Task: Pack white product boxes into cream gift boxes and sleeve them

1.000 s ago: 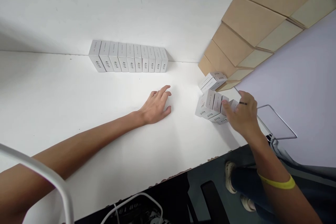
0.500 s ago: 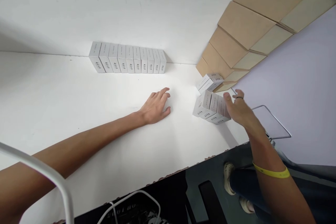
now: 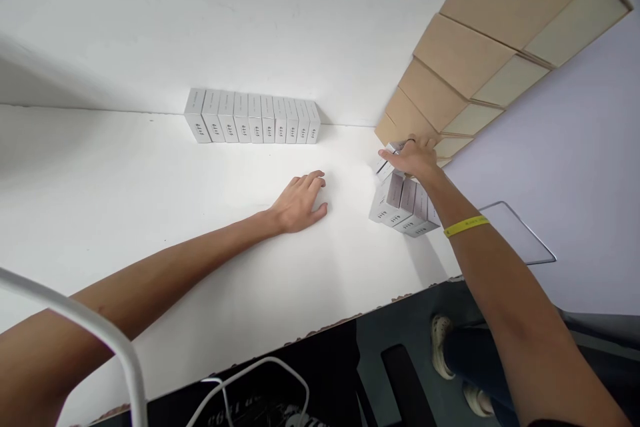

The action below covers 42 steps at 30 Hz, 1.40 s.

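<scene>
My left hand [image 3: 300,200] lies flat and open on the white table [image 3: 150,213], holding nothing. My right hand [image 3: 413,159] reaches over a small cluster of grey boxes [image 3: 400,203] and closes round the grey boxes lying behind it [image 3: 384,167], at the foot of the cardboard stack. Its fingers curl over the top of those boxes, which are mostly hidden under the hand. A row of several upright grey boxes [image 3: 253,117] stands against the back wall, well away from both hands.
Stacked brown cardboard cartons [image 3: 465,60] lean along the right side. A metal wire frame [image 3: 520,233] juts past the table's right edge. A white curved tube [image 3: 90,333] and white cables [image 3: 250,380] sit near the front edge. A shoe [image 3: 443,340] shows below.
My right hand moved from the near cluster of boxes up and back onto the boxes by the cartons. The left hand stayed put. The camera shifted slightly.
</scene>
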{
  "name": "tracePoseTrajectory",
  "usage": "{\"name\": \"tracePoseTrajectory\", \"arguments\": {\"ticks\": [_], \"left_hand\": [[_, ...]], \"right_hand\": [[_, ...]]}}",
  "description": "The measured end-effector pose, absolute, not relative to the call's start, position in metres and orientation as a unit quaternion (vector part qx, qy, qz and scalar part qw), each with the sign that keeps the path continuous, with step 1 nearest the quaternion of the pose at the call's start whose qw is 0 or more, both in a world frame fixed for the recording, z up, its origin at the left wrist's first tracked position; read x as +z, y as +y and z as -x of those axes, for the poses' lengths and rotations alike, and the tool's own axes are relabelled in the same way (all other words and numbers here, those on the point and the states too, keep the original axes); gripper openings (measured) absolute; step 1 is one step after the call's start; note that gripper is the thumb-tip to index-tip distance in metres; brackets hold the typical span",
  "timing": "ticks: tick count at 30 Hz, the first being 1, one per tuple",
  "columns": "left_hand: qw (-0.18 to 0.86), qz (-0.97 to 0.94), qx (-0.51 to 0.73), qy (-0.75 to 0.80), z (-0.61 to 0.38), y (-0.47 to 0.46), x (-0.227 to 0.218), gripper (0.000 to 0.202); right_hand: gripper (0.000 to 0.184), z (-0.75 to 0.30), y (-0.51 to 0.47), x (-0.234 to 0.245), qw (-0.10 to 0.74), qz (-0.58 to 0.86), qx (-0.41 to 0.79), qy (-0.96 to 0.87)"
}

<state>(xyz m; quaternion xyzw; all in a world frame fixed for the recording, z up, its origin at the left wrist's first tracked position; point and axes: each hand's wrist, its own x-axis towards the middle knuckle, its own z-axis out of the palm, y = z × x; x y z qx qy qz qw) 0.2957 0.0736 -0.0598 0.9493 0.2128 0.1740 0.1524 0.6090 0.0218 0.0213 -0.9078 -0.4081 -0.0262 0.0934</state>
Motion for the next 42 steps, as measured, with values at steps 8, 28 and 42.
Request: {"name": "tracePoseTrajectory", "arguments": {"ticks": [8,28,42], "left_hand": [[0.153,-0.950,0.173,0.209,-0.296,0.073,-0.059,0.036],[0.289,-0.927,0.167,0.172,-0.299,0.059,-0.052,0.058],[0.558,-0.801,0.192,0.107,-0.383,0.051,-0.059,0.125]], "right_hand": [[0.085,-0.596,0.023,0.024,0.097,0.886,0.036,-0.452],[0.067,-0.542,-0.130,0.027,0.294,0.685,-0.070,-0.663],[0.090,-0.566,-0.130,-0.053,0.556,0.758,0.193,-0.281]]}}
